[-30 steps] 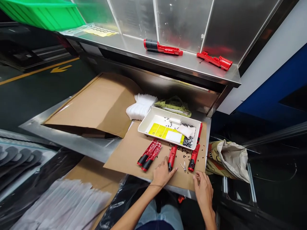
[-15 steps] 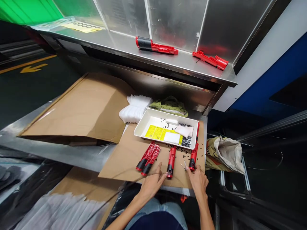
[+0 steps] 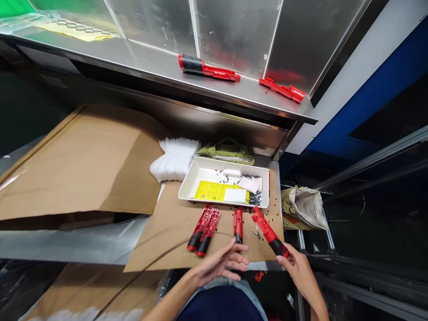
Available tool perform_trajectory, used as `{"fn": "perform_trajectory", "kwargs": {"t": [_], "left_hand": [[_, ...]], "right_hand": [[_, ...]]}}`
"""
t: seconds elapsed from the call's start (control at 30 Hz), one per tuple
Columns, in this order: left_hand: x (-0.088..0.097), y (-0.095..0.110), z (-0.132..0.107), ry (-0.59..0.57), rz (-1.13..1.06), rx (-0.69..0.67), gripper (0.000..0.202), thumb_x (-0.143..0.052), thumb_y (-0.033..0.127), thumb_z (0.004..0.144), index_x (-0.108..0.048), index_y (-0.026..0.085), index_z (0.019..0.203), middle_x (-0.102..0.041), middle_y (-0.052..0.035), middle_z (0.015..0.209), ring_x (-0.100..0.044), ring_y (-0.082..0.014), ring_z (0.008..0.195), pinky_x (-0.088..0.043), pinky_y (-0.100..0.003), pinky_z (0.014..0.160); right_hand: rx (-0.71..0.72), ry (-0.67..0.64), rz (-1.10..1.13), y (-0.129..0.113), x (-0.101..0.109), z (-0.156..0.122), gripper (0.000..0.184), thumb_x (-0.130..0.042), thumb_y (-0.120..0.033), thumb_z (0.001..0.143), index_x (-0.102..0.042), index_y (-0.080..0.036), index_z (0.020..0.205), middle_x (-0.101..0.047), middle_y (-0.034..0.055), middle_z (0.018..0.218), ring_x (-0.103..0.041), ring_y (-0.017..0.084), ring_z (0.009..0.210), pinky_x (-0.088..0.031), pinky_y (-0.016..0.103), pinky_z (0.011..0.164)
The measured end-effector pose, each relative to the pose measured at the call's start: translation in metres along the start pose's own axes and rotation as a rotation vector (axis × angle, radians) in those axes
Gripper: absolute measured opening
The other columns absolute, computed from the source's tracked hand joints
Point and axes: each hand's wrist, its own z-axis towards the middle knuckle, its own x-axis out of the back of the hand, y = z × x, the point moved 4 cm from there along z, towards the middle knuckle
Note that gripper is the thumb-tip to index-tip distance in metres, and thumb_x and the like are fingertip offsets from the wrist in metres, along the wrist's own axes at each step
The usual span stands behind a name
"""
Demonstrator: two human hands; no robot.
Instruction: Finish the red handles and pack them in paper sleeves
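Observation:
My right hand (image 3: 299,272) is shut on a red-and-black power-tool housing (image 3: 269,231), holding its black end and lifting it over the cardboard sheet (image 3: 160,234). My left hand (image 3: 217,265) is open, its fingertips just below another upright red housing (image 3: 238,225). A pair of red-and-black housings (image 3: 203,229) lies side by side to the left. Small steel tweezers (image 3: 256,232) lie near the raised housing. Many small black screws (image 3: 267,214) are scattered on the cardboard. A white plastic tray (image 3: 214,161) holds more screws and a yellow printed sheet.
Behind the tray are a white stack of folded sleeves (image 3: 174,159) and a green patterned pouch (image 3: 227,151). A steel shelf (image 3: 147,62) above carries several red housing parts. A large cardboard sheet (image 3: 76,165) lies left, and a paper sack (image 3: 302,207) sits right.
My right hand has picked up the housing that lay beside the tray and raised it at a slant. My left hand has drawn back toward me. The view has shifted slightly.

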Motion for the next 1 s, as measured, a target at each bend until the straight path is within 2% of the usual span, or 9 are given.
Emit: {"fn": "perform_trajectory", "kwargs": {"t": [0.1, 0.2, 0.3, 0.4, 0.43, 0.5, 0.57, 0.77, 1.0], "left_hand": [[-0.012, 0.019, -0.003, -0.267, -0.291, 0.121, 0.085, -0.040, 0.083, 0.078, -0.056, 0.015, 0.127, -0.069, -0.0175, 0.116, -0.066, -0.0288, 0.106, -0.054, -0.038, 0.080], [-0.026, 0.038, -0.012, -0.491, -0.310, 0.196, 0.087, -0.038, 0.081, 0.080, -0.054, 0.015, 0.134, -0.063, -0.0197, 0.129, -0.065, -0.0327, 0.110, -0.054, -0.040, 0.077], [-0.032, 0.049, -0.021, -0.633, -0.317, 0.202, 0.084, -0.054, 0.073, 0.078, -0.046, 0.021, 0.143, -0.067, -0.0165, 0.122, -0.070, -0.0270, 0.088, -0.054, -0.034, 0.062], [-0.023, 0.058, -0.028, -0.551, -0.368, 0.115, 0.084, -0.072, 0.058, 0.075, -0.042, 0.023, 0.146, -0.072, -0.0096, 0.105, -0.065, -0.0133, 0.064, -0.051, -0.021, 0.051], [-0.018, 0.061, -0.032, -0.498, -0.377, 0.083, 0.083, -0.072, 0.056, 0.076, -0.041, 0.023, 0.146, -0.072, -0.0087, 0.104, -0.063, -0.0112, 0.062, -0.050, -0.020, 0.050], [-0.011, 0.068, -0.041, -0.425, -0.346, 0.038, 0.080, -0.068, 0.057, 0.081, -0.040, 0.024, 0.148, -0.072, -0.0093, 0.106, -0.064, -0.0110, 0.063, -0.052, -0.020, 0.052], [-0.007, 0.077, -0.049, -0.391, -0.296, 0.001, 0.081, -0.068, 0.057, 0.081, -0.039, 0.024, 0.149, -0.072, -0.0099, 0.107, -0.065, -0.0120, 0.064, -0.052, -0.021, 0.053], [0.000, 0.097, -0.058, -0.304, -0.283, -0.003, 0.079, -0.068, 0.054, 0.083, -0.037, 0.026, 0.151, -0.072, -0.0071, 0.101, -0.065, -0.0117, 0.066, -0.051, -0.021, 0.057], [0.008, 0.105, -0.054, -0.296, -0.221, -0.003, 0.063, -0.061, 0.052, 0.088, -0.047, 0.032, 0.145, -0.071, -0.0051, 0.103, -0.062, -0.0124, 0.066, -0.050, -0.026, 0.062]], "right_hand": [[0.100, -0.044, 0.054, -0.030, 0.023, -0.022, 0.044, -0.061, -0.043, 0.083, -0.070, -0.021, 0.121, -0.075, 0.0048, 0.086, -0.068, 0.022, 0.075, -0.053, 0.028, 0.069], [0.225, -0.136, 0.010, -0.071, 0.031, -0.033, 0.035, -0.063, -0.031, 0.084, -0.072, -0.029, 0.118, -0.075, 0.0052, 0.110, -0.069, 0.024, 0.096, -0.053, 0.030, 0.087], [0.347, -0.239, -0.023, -0.106, 0.028, -0.033, 0.040, -0.067, -0.029, 0.083, -0.069, -0.031, 0.122, -0.071, 0.0052, 0.120, -0.066, 0.026, 0.110, -0.049, 0.034, 0.099], [0.378, -0.108, -0.017, -0.125, 0.034, -0.024, 0.058, -0.075, -0.033, 0.076, -0.061, -0.028, 0.132, -0.066, 0.0084, 0.128, -0.061, 0.027, 0.118, -0.046, 0.038, 0.104], [0.384, -0.044, -0.003, -0.129, 0.037, -0.021, 0.054, -0.074, -0.034, 0.076, -0.062, -0.027, 0.129, -0.064, 0.0093, 0.131, -0.058, 0.027, 0.122, -0.045, 0.039, 0.106], [0.408, 0.008, 0.019, -0.138, 0.039, -0.015, 0.032, -0.069, -0.035, 0.081, -0.070, -0.027, 0.112, -0.060, 0.0093, 0.133, -0.054, 0.027, 0.126, -0.042, 0.040, 0.108], [0.424, -0.034, 0.025, -0.150, 0.035, -0.009, 0.019, -0.066, -0.034, 0.083, -0.073, -0.028, 0.099, -0.057, 0.0079, 0.135, -0.051, 0.026, 0.129, -0.039, 0.041, 0.111], [0.429, -0.203, 0.079, -0.185, 0.010, 0.011, 0.009, -0.067, -0.024, 0.081, -0.075, -0.025, 0.084, -0.058, 0.0064, 0.136, -0.049, 0.025, 0.130, -0.033, 0.044, 0.114], [0.400, -0.252, 0.135, -0.194, -0.001, 0.028, 0.009, -0.065, -0.022, 0.078, -0.073, -0.023, 0.074, -0.064, 0.0067, 0.129, -0.055, 0.024, 0.124, -0.034, 0.043, 0.111]]}}
